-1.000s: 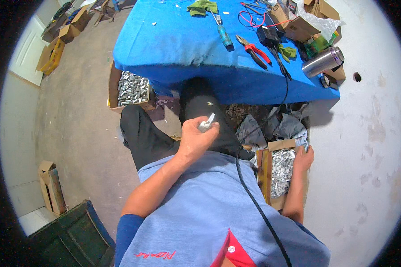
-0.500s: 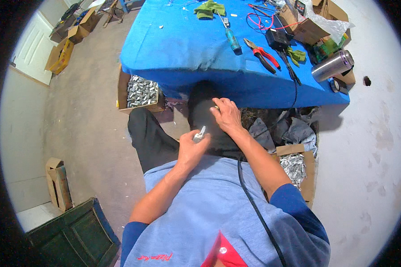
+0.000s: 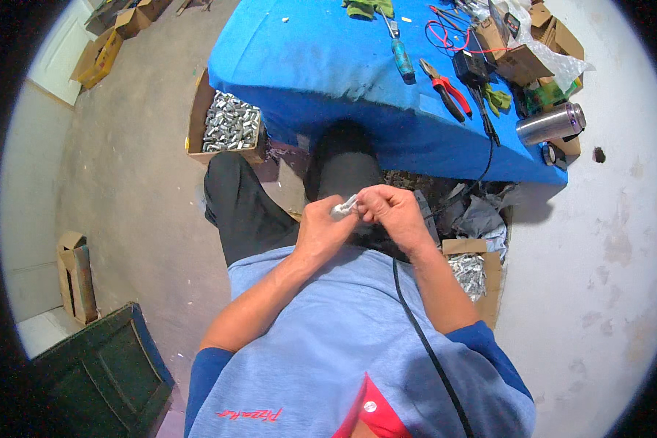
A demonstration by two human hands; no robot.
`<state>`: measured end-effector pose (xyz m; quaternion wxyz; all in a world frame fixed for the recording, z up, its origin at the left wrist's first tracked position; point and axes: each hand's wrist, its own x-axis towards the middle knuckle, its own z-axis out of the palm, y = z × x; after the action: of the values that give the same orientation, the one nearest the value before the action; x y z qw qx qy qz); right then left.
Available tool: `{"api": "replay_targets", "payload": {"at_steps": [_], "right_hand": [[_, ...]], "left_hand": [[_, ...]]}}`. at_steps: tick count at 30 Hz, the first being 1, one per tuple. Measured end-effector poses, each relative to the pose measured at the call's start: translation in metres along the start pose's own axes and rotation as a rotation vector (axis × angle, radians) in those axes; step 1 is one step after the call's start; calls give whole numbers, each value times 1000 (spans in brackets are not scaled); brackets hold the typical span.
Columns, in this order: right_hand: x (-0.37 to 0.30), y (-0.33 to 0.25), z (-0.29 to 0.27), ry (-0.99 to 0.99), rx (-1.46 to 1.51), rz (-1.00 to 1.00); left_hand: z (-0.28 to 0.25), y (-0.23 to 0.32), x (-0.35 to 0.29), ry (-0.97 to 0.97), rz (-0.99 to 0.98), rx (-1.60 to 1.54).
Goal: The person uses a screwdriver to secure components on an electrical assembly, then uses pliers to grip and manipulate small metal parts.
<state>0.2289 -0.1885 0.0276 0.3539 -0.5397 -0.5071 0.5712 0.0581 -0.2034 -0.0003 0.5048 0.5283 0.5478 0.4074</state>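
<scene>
A small pale piece (image 3: 342, 210) is held above the dark-trousered lap, between the two hands and in front of the grey shirt (image 3: 328, 314). It is gripped by the left hand (image 3: 326, 226), whose thumb and fingers are closed around its lower part, so that hand is the nearer. From the right hand (image 3: 391, 212), the piece lies to the left, just beyond the fingertips; these are bent and drawn close together near its upper end, but whether they touch it, or have anything pinched between them, cannot be told. The long axis of the piece is slanted from lower left to upper right, and its slender end is pointed away from the body, toward the right fingertips. Beyond the knees, a carton of silvery parts (image 3: 230, 124) is placed on the left, beside the blue-covered table (image 3: 299, 62); a box of pale pieces (image 3: 469, 276) is seen near the right forearm. On the table, a screwdriver (image 3: 401, 62), red-handled pliers (image 3: 447, 89) and a steel flask (image 3: 551, 124) are laid out from left to right.
</scene>
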Motion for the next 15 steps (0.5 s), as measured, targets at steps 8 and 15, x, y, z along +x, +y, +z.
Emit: {"api": "replay_targets", "payload": {"at_steps": [8,15], "right_hand": [[8,-7,14,-65,-203,-170],[9,-10,10,-119,-9,-119]], "left_hand": [[-1,-7,0,24,35,119],[0,-12,4,-108,-47,-46]]}}
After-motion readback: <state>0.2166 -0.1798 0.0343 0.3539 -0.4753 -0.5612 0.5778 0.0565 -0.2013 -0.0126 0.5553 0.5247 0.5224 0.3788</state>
